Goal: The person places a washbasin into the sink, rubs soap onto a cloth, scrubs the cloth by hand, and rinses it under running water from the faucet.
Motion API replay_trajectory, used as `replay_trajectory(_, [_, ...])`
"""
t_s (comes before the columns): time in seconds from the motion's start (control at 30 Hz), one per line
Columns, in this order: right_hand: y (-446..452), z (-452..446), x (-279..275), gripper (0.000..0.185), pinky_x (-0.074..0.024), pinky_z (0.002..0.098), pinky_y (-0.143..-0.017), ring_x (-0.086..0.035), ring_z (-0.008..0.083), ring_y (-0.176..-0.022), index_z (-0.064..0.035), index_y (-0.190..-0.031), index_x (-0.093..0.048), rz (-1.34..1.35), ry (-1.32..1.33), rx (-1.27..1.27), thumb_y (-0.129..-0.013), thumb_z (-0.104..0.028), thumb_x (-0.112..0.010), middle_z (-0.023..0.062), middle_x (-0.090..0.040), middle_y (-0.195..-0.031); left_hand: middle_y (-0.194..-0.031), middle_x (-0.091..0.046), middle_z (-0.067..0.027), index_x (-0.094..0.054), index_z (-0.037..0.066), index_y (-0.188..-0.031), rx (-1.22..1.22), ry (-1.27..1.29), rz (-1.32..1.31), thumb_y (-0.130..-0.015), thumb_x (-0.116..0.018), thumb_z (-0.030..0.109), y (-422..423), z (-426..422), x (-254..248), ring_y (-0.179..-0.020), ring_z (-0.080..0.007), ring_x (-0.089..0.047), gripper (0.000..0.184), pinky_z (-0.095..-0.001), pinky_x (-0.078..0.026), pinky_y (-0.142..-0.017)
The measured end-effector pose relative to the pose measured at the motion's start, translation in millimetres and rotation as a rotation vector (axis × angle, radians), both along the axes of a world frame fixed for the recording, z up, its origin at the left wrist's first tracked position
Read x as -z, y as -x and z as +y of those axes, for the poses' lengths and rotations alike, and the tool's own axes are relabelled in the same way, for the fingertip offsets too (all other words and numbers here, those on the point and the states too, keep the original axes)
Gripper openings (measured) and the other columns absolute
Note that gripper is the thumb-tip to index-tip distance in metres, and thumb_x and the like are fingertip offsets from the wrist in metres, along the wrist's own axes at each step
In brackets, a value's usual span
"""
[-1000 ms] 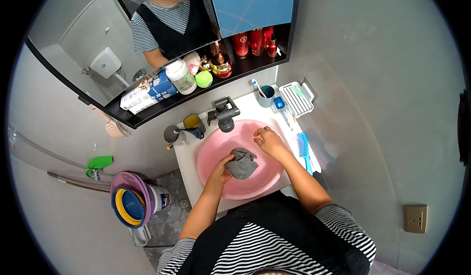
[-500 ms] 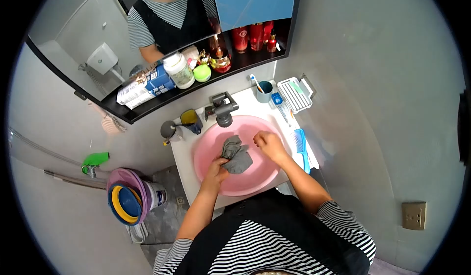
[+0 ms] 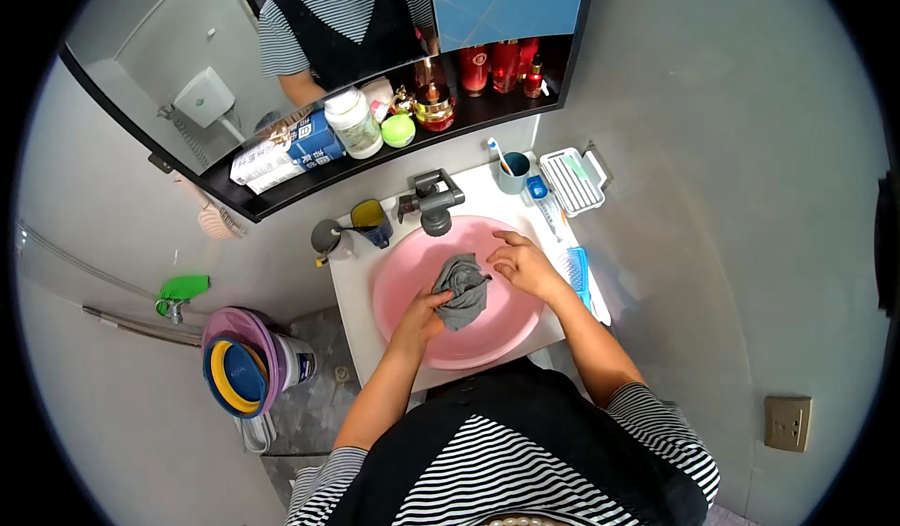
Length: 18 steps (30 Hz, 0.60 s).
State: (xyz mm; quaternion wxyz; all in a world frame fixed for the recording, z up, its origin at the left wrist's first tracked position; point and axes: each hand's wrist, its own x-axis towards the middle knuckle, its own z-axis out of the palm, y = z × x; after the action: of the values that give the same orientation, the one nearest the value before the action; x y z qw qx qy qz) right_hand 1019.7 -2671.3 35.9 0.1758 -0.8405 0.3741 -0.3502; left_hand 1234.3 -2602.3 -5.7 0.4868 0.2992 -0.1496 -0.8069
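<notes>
A crumpled grey cloth [image 3: 461,292] is bunched up over the pink basin [image 3: 394,320], gripped at its lower left side by my left hand [image 3: 422,318]. To the right of the cloth is my right hand [image 3: 520,263], with its fingers bent and apart; it holds nothing and does not touch the cloth. The dark faucet [image 3: 434,203] stands just behind the basin's far rim.
Cups [image 3: 330,239] stand left of the faucet. Right of it are a toothbrush cup [image 3: 513,173], a toothpaste tube [image 3: 544,202], a blue comb [image 3: 577,273] and a soap rack [image 3: 573,183]. A shelf [image 3: 314,181] with bottles hangs above; stacked basins [image 3: 265,357] sit lower left.
The fingers of my right hand have spread from a more curled pose. The cloth has shifted and folded differently in my left hand. The whole view has moved slightly.
</notes>
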Motion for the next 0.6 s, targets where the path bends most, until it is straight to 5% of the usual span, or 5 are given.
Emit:
replay_trajectory(0.13, [21,-29,-38,0.017,-0.0482,0.0304,-0.067,-0.059,0.0276,-0.075,-0.0013,-0.083,-0.061,-0.157,-0.291,0.213,-0.069,0.007,-0.055,0.0139,-0.060,-0.094,-0.106,-0.057,-0.0146,-0.045,-0.005,-0.114,0.041,0.028,0.048,-0.076,-0.057,0.004,-3,0,8,-0.097,-0.0254,-0.056,0.041,-0.0383,-0.043,-0.089])
replay_trajectory(0.23, [41,-55,-70,0.018,-0.0461,0.0421,-0.066,-0.058,0.0352,-0.076,-0.0010,-0.086,-0.060,0.126,0.077,0.561,-0.069,0.001,-0.053,0.0197,-0.058,-0.086,-0.107,-0.056,-0.0143,-0.045,-0.005,-0.115,0.031,0.017,0.061,-0.076,-0.057,0.005,-2,1,5,-0.098,-0.0254,-0.056,0.042,-0.0387,-0.043,-0.089])
replay_trajectory(0.27, [47,-67,-73,0.016,-0.0477,0.0421,-0.065,-0.058,0.0363,-0.075,0.0009,-0.086,-0.059,0.315,0.019,0.624,-0.072,-0.001,-0.051,0.0215,-0.058,-0.087,-0.107,-0.056,-0.0143,-0.045,-0.005,-0.115,0.031,0.020,0.065,-0.076,-0.057,0.005,-2,1,5,-0.098,-0.0254,-0.056,0.042,-0.0387,-0.043,-0.089])
replay_trajectory(0.37, [56,-99,-67,0.016,-0.0511,0.0369,-0.062,-0.062,0.0305,-0.076,-0.0004,-0.086,-0.060,0.680,0.031,0.655,-0.074,-0.003,-0.050,0.0179,-0.060,-0.089,-0.107,-0.056,-0.0140,-0.045,-0.004,-0.115,0.051,-0.033,0.081,-0.076,-0.056,0.004,-3,1,7,-0.098,-0.0258,-0.056,0.042,-0.0391,-0.043,-0.089])
replay_trajectory(0.6, [51,-120,-65,0.017,-0.0516,0.0323,-0.064,-0.063,0.0254,-0.078,-0.0043,-0.088,-0.062,0.946,0.054,0.630,-0.073,-0.005,-0.053,0.0137,-0.061,-0.089,-0.108,-0.056,-0.0134,-0.045,-0.004,-0.115,-0.002,-0.069,0.117,-0.077,-0.053,0.002,-4,5,5,-0.099,-0.0249,-0.056,0.039,-0.0388,-0.043,-0.090])
